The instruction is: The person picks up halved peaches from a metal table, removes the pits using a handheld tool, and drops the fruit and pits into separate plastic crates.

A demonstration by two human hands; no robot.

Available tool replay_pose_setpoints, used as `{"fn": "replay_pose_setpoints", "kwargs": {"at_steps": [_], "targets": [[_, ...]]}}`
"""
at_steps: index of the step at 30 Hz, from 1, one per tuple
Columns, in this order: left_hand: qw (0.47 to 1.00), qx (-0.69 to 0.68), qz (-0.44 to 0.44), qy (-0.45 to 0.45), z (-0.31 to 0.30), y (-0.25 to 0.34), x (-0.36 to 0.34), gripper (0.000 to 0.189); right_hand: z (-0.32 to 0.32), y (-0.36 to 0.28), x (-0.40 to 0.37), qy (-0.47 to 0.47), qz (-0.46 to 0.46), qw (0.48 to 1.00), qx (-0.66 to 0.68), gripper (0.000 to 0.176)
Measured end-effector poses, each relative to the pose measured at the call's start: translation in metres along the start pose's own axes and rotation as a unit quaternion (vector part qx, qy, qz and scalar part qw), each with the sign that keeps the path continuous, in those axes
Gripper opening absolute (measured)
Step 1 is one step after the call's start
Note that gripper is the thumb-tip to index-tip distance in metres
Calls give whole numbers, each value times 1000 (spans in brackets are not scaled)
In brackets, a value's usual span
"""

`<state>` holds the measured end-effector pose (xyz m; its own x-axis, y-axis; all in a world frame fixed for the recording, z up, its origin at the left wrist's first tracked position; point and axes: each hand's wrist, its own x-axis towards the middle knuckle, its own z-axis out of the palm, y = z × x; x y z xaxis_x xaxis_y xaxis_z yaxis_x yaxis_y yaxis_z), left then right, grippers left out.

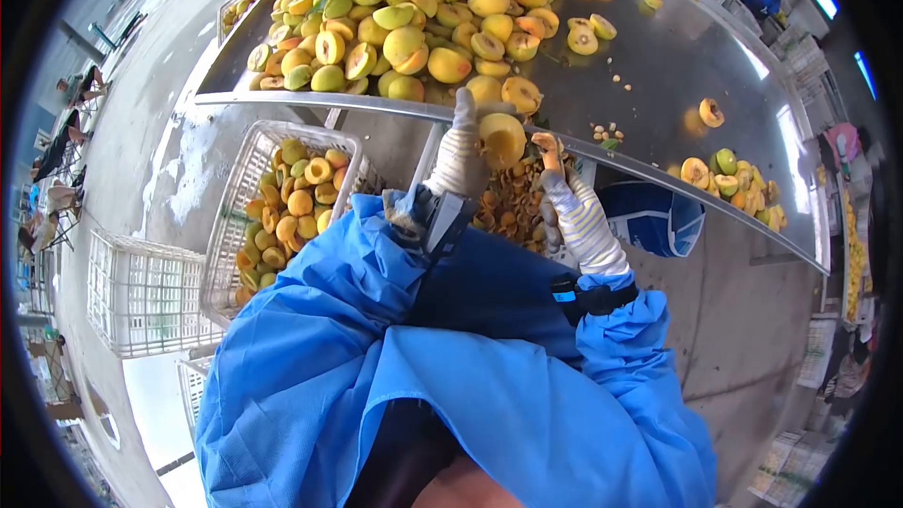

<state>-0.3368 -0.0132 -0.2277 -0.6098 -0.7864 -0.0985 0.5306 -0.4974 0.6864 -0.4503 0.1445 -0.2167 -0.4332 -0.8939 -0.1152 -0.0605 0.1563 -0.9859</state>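
Note:
My left hand (457, 150), in a striped work glove, grips a halved yellow peach (502, 139) with its hollowed face towards me, just at the table's near edge. My right hand (570, 207), gloved alike, is closed beside it, fingers curled round something I cannot make out. An orange-brown piece of peach flesh (546, 143) shows at its top, close to the half but apart from it. Below and between both hands, a container holds brown-orange peach scraps (508, 199). A large heap of peach halves (404, 19) lies on the metal table (658, 66) beyond my hands.
A white crate (214, 226) of peach halves (299, 190) stands left, next to another white crate (155, 306). Right of my hands are loose pits (607, 132), a small peach pile (729, 179) and a blue-white bag (658, 216) under the edge. Other people are farther off on both sides.

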Motion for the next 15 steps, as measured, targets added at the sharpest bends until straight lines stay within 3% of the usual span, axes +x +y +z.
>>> {"fn": "replay_pose_setpoints", "kwargs": {"at_steps": [1, 2, 5, 9, 13, 15], "targets": [[999, -30, -9, -24, -6, -3, 2, 75, -5, 21, 9, 53, -121, 980, -150, 39], [997, -60, -17, -48, -6, -3, 2, 75, -5, 23, 14, 103, -237, 920, -293, 39], [998, -42, -8, -38, -6, 0, -1, 74, -3, 5, 8, 124, -110, 968, -190, 37], [999, -12, -13, -46, 8, 0, -15, 64, 27, -9, 0, 90, -167, 981, -30, 31], [996, -36, -56, -58, 11, -14, -17, 64, 36, 6, 15, 96, -257, 935, -227, 37], [996, -34, -58, -58, 8, -18, -17, 63, 33, 16, 18, 73, -225, 959, -157, 35]]}}
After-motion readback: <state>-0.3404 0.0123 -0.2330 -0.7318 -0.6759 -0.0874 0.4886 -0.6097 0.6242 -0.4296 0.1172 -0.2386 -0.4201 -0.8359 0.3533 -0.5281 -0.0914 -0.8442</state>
